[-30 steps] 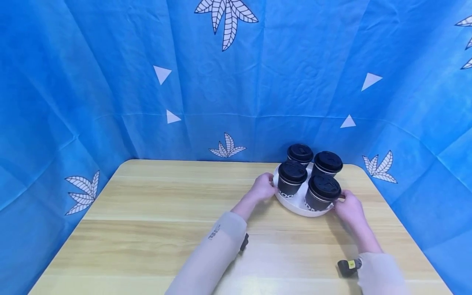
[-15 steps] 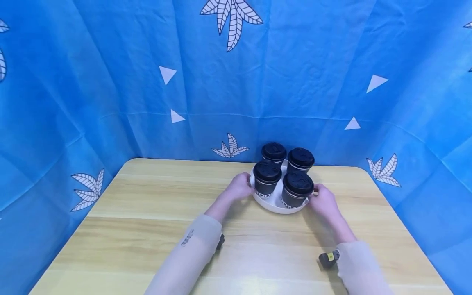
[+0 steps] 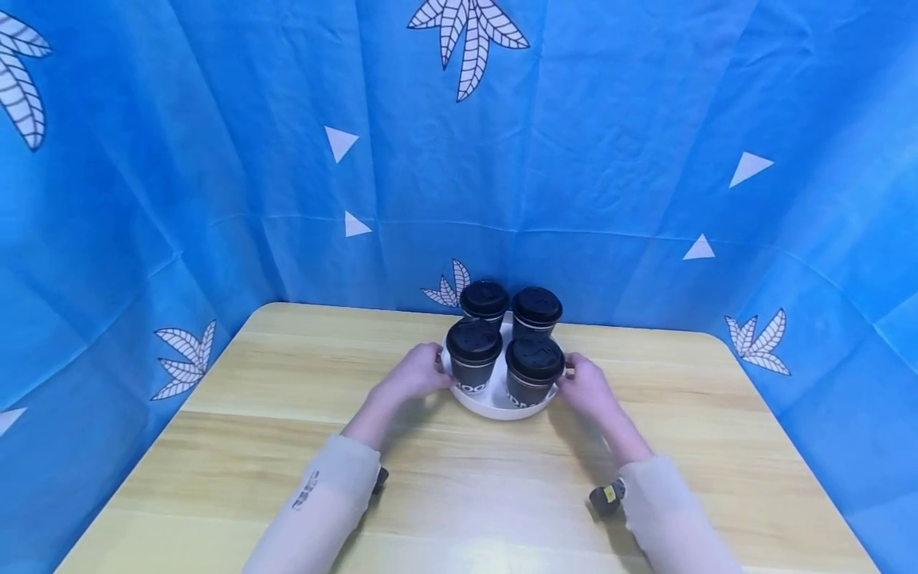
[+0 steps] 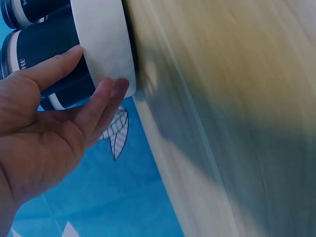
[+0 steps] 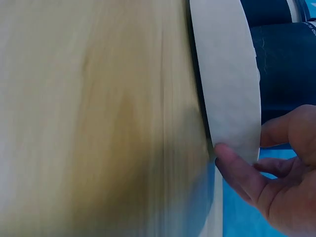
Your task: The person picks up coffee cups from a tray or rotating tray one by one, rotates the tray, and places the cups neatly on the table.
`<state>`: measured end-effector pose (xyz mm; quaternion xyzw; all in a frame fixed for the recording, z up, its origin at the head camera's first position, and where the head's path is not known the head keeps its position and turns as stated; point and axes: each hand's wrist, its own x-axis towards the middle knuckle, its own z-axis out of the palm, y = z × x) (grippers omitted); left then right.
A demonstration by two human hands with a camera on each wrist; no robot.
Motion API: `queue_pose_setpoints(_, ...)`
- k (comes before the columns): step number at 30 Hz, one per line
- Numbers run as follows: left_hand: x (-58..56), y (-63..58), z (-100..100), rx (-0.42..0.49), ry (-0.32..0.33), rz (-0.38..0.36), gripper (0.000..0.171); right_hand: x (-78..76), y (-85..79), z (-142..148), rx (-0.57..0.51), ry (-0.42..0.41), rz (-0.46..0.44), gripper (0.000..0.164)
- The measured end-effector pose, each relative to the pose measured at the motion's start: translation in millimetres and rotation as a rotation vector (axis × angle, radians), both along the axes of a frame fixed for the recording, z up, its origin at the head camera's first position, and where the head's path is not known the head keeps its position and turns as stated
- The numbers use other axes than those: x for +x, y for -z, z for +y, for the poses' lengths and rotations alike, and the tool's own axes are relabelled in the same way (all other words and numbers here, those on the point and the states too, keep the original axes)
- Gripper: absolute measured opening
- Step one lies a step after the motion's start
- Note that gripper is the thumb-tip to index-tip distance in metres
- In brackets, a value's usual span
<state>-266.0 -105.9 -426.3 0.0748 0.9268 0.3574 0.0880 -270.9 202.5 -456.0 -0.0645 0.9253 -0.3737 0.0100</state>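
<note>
A round white tray [image 3: 495, 412] with a raised rim stands toward the back of the table, just right of the middle in the head view. On it are several dark paper cups with black lids, among them a front left cup [image 3: 472, 355] and a front right cup [image 3: 531, 383]. My left hand [image 3: 416, 371] grips the tray's left rim, thumb at the top edge and fingers low on the outer wall [image 4: 106, 44]. From the opposite side my right hand [image 3: 590, 389] pinches the rim, with a fingertip at the wall's lower edge [image 5: 228, 84].
The wooden table [image 3: 287, 367] ends close behind the tray. A blue patterned curtain [image 3: 610, 159] hangs along the back and both sides. Small dark wrist cameras, such as the right one [image 3: 605, 498], sit under the sleeves.
Both hands have carried or slid the tray and its cups leftward from the back right toward the middle. The grip looks the same, and the head view has shifted slightly.
</note>
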Motion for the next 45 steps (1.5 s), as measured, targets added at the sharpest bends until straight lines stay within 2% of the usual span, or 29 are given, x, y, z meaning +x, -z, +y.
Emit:
queue_pose_setpoints(7,15.0,-4.8,-24.5,-0.017,-0.003,-0.013,0.049,0.5,0.3,-18.4,-0.021,-0.058,0.001,0.045)
queue_pose_setpoints(13,22.2,-4.5,-41.8,0.011,-0.021,-0.021,0.056,6.7,-0.7,-31.3,-0.001,-0.096,0.013,0.045)
queue_pose_setpoints(21,25.5,-4.7,-53.2,0.004,-0.015,-0.024,0.060,14.4,-6.7,-42.5,0.080,-0.096,0.033,0.044)
queue_pose_setpoints(28,25.3,-2.1,-56.7,0.000,0.011,0.000,0.054,9.2,-6.8,-40.3,0.172,-0.062,0.037,0.048)
queue_pose_setpoints(39,30.0,-0.5,-60.3,-0.022,0.025,0.059,0.064,-4.6,-3.4,-38.9,0.448,-0.101,0.283,0.039)
queue_pose_setpoints(45,32.3,-0.9,-62.6,0.017,0.025,0.072,0.073,-8.1,0.0,-38.7,0.527,-0.120,0.327,0.039)
